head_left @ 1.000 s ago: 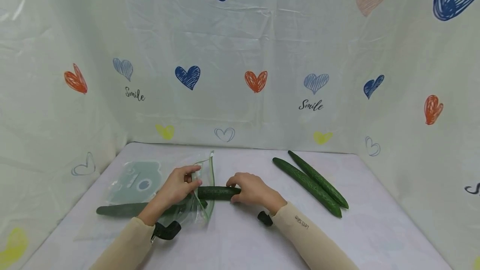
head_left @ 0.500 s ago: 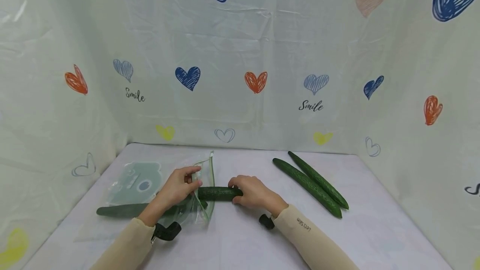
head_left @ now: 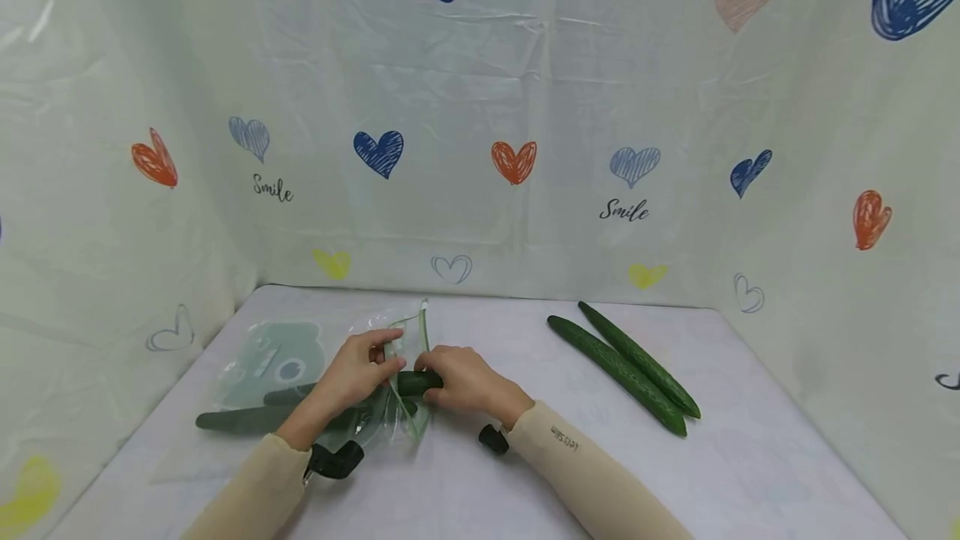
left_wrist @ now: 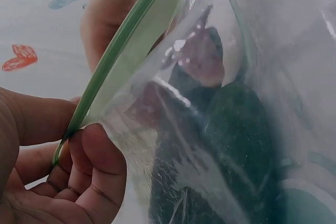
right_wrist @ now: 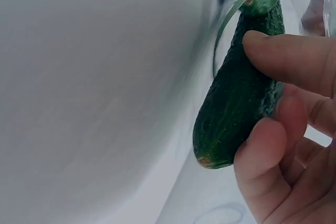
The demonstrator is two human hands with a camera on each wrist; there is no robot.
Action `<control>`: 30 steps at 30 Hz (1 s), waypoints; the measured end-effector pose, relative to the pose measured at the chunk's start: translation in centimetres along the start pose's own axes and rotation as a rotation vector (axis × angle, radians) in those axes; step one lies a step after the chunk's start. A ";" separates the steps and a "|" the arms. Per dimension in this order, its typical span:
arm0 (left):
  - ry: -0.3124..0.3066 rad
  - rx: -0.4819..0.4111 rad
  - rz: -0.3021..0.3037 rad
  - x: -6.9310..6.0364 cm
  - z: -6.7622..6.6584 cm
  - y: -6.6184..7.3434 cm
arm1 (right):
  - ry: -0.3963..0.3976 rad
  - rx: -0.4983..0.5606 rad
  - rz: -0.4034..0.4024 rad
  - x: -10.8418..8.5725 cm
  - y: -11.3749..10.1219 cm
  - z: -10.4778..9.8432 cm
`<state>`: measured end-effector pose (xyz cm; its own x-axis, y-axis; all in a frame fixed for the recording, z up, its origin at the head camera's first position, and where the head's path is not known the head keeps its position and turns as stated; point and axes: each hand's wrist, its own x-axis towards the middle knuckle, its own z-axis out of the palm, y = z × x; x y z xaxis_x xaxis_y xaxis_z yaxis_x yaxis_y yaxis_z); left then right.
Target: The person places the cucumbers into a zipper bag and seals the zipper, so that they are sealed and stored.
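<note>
My left hand (head_left: 358, 373) pinches the green zip edge of a clear zip bag (head_left: 409, 342), keeping its mouth apart. In the left wrist view, thumb and fingers close on that green strip (left_wrist: 116, 53). My right hand (head_left: 471, 382) holds a dark green cucumber (right_wrist: 231, 103) near its blunt end, right at the bag's mouth. Most of this cucumber lies inside the bag, blurred by the plastic. Another cucumber (head_left: 243, 421) rests in the bag, nearer to me and partly hidden by my left wrist.
Two more cucumbers (head_left: 617, 373) lie side by side on the right of the white-covered table (head_left: 480, 482). A pale teal print (head_left: 273, 365) shows at the bag's left part. A white curtain with hearts (head_left: 480, 90) hangs behind and at both sides.
The right hand has moved left, sliding the cucumber deeper into the bag; its far end now shows left of the left wrist. The left hand stays on the bag edge.
</note>
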<state>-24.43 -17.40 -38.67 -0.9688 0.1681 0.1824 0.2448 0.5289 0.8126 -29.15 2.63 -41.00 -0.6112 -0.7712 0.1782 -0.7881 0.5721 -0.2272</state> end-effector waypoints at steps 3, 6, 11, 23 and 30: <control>0.004 0.010 0.002 0.0 0.1 0.1 | -0.014 0.012 -0.001 0.6 -0.4 0.2; 0.005 0.016 -0.002 0.1 0.2 0.1 | -0.037 0.042 0.025 0.9 -0.5 0.4; 0.002 0.026 -0.014 0.2 0.3 -0.2 | -0.064 0.077 0.058 0.8 -0.2 0.6; -0.009 -0.012 -0.009 0.3 0.4 -0.6 | -0.101 0.072 0.159 -1.7 2.4 0.0; -0.009 -0.017 -0.015 0.2 0.4 -0.5 | -0.102 0.168 0.141 -2.0 2.9 -0.1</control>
<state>-24.77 -17.32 -39.22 -0.9720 0.1678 0.1646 0.2289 0.5173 0.8246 -30.27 5.87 -41.94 -0.6971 -0.7160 0.0381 -0.6671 0.6283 -0.4003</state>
